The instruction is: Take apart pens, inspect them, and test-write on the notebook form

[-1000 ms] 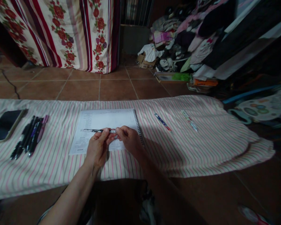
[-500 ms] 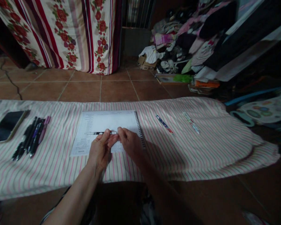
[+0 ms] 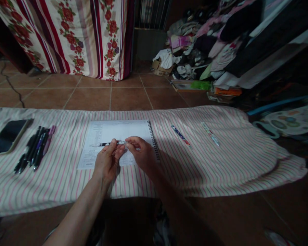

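Gripping a pen level above the notebook at mid-frame — left hand fingers clamped on its barrel, right hand fingers pinching its end — likely working the end loose; that calls for a steady barrel.

Bare left hand and right hand lead into bare forearms, uncovered to the frame's edge

Since half a second ago, my left hand has shifted slightly left and far across the notebook. The pen now extends further left. Its right end is raised slightly, and my right hand has curled its fingertips over that end.
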Demonstrator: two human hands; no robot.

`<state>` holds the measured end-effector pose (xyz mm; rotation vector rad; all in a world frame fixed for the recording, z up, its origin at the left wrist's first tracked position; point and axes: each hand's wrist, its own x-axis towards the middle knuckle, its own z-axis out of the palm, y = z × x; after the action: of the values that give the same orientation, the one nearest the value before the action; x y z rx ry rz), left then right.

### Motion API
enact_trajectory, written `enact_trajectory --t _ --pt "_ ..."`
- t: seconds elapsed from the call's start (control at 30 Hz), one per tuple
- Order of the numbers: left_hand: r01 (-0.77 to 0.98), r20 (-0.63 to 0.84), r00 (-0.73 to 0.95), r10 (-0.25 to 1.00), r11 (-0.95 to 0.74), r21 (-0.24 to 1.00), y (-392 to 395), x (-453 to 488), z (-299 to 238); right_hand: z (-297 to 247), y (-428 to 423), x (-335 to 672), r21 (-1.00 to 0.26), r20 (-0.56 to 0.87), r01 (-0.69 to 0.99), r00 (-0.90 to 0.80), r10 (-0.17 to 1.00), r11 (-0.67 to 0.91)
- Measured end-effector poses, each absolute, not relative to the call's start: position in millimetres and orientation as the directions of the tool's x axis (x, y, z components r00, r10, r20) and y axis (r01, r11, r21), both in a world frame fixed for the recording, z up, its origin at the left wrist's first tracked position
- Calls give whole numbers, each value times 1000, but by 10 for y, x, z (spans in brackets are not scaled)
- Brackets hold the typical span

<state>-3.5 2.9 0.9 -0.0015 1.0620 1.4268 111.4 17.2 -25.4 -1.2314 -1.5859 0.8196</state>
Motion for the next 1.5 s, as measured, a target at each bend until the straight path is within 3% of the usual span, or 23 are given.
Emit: enact_trajectory --t 0.67,1.03,1.5 --pt "-740 -508 -208 836 205 641 -2 -14 -47 -184 115 1120 -864 157 480 -22 987 149" --pt "-736 -486 -187 854 206 645 -4 -2 -36 -190 118 1120 -820 198 549 6 980 162" --pt "-794 -517 -207 830 166 585 6 41 17 -161 119 1119 -826 146 554 29 989 105"
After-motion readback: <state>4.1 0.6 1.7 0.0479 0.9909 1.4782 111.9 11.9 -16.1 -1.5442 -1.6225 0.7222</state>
